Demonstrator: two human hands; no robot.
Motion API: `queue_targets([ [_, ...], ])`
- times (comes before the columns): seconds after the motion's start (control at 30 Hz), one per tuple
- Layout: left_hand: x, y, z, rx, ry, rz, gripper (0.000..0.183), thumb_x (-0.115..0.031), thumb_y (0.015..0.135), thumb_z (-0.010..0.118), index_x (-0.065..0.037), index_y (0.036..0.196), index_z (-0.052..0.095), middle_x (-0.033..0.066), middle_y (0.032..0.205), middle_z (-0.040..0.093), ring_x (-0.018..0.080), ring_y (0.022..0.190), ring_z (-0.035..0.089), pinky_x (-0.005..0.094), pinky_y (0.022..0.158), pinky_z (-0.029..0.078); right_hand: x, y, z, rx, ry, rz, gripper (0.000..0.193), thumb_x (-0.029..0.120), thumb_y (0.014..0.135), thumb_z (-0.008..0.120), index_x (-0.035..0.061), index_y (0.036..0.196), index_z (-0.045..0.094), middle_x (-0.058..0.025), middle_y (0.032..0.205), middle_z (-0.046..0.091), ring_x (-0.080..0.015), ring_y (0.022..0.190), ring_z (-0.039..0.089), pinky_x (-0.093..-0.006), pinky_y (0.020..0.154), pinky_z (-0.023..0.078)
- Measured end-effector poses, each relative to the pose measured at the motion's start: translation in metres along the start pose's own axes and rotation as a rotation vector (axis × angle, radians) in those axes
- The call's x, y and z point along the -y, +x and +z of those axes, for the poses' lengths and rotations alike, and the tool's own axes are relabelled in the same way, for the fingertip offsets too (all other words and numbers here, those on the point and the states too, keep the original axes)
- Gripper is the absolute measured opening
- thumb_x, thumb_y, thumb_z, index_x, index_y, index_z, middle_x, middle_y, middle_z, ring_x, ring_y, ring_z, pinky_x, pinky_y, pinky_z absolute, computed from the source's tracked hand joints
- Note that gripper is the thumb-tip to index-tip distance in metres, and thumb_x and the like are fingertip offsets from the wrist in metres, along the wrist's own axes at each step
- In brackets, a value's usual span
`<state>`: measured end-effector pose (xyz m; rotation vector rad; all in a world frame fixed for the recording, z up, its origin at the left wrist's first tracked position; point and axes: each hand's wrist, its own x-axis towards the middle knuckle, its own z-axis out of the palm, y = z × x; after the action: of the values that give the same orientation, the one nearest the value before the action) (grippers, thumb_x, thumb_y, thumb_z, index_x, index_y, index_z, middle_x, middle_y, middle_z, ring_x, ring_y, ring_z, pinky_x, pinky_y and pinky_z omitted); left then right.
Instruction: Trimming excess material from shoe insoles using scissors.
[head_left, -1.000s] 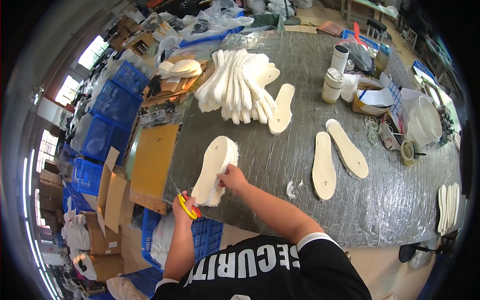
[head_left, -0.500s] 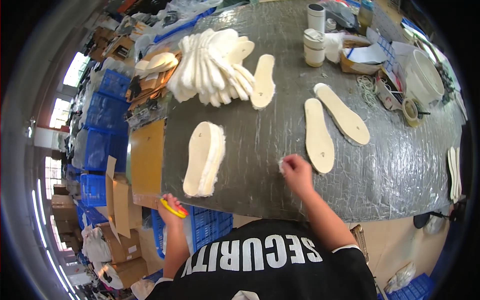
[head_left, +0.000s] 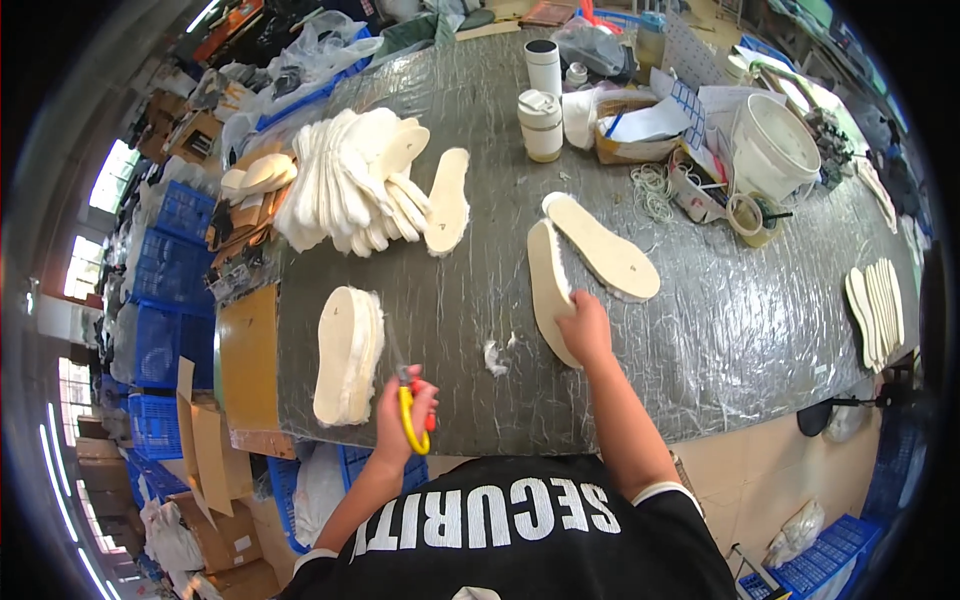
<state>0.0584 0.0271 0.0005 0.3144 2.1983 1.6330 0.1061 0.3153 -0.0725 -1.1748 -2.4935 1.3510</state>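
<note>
My right hand (head_left: 590, 332) is closed on the lower side of a cream fleece-edged insole (head_left: 546, 280), which tilts up slightly at that edge. Beside it, another insole (head_left: 605, 247) lies slanted, their far ends close together. In my left hand (head_left: 395, 425) is a pair of scissors (head_left: 406, 412) with yellow and red handles, blades pointing away from me. Tufts of white fluff (head_left: 493, 358) lie on the table between my hands. To the left of the scissors sits a small stack of insoles (head_left: 342, 355).
A big pile of fleece insoles (head_left: 345, 175) stands at the far left, with a single insole (head_left: 449, 205) beside it. White bottles (head_left: 541, 125), a paper-filled box (head_left: 635, 135) and a white bucket (head_left: 775, 150) occupy the far right. More insoles (head_left: 875, 315) lie near the right edge.
My right hand has left a tuft of fluff on the table and taken hold of the nearer insole. My left hand has brought the scissors up from the table's front edge. The view has shifted.
</note>
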Motion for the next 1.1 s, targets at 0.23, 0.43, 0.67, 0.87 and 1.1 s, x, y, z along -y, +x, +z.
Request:
queue_targets([
  [0.23, -0.039, 0.028, 0.055, 0.058, -0.425, -0.141, 0.043, -0.004, 0.077, 0.063, 0.002, 0.115, 0.042, 0.0127, 0.088, 0.058, 0.0163, 0.072, 0.058, 0.0276, 0.064, 0.049, -0.006, -0.051, -0.035, -0.136, 0.120, -0.583, 0.024, -0.003, 0.063, 0.056, 0.0035, 0.085, 0.049, -0.0157, 0.093, 0.053, -0.0352, 0.088, 0.050, -0.0389, 0.077, 0.042],
  [0.43, -0.064, 0.034, 0.074, 0.051, -0.514, 0.025, 0.053, -0.005, 0.072, 0.071, -0.002, 0.115, 0.040, 0.0100, 0.092, 0.056, 0.0147, 0.074, 0.057, 0.0269, 0.064, 0.049, -0.014, -0.068, -0.041, -0.111, 0.180, -0.704, 0.032, -0.009, 0.059, 0.057, 0.0061, 0.085, 0.045, -0.0136, 0.093, 0.053, -0.0328, 0.085, 0.051, -0.0371, 0.073, 0.043],
  [0.67, -0.087, 0.025, 0.094, -0.031, -0.211, 0.163, 0.055, -0.001, 0.070, 0.071, -0.003, 0.115, 0.040, 0.0072, 0.090, 0.055, 0.0139, 0.084, 0.057, 0.0272, 0.073, 0.049, -0.018, -0.092, -0.024, -0.168, 0.086, -0.840, 0.035, -0.008, 0.056, 0.057, 0.0058, 0.085, 0.044, -0.0144, 0.093, 0.052, -0.0331, 0.082, 0.051, -0.0389, 0.068, 0.044],
  [0.87, -0.091, 0.017, 0.085, -0.059, -0.144, 0.159, 0.045, -0.001, 0.073, 0.066, -0.002, 0.111, 0.043, 0.0048, 0.080, 0.053, 0.0107, 0.066, 0.055, 0.0234, 0.056, 0.046, -0.004, -0.101, -0.023, -0.122, 0.104, -0.888, 0.031, -0.007, 0.056, 0.055, 0.0033, 0.084, 0.045, -0.0154, 0.088, 0.053, -0.0346, 0.080, 0.051, -0.0401, 0.068, 0.044],
  [1.1, -0.070, 0.021, 0.055, -0.124, -0.300, 0.248, 0.060, -0.003, 0.065, 0.075, -0.003, 0.114, 0.040, 0.0071, 0.092, 0.054, 0.0143, 0.085, 0.053, 0.0277, 0.076, 0.047, 0.004, -0.080, -0.068, 0.866, 0.624, -0.209, 0.023, -0.005, 0.077, 0.057, 0.0048, 0.095, 0.047, 0.0013, 0.088, 0.053, -0.0056, 0.083, 0.048, -0.0219, 0.071, 0.042],
])
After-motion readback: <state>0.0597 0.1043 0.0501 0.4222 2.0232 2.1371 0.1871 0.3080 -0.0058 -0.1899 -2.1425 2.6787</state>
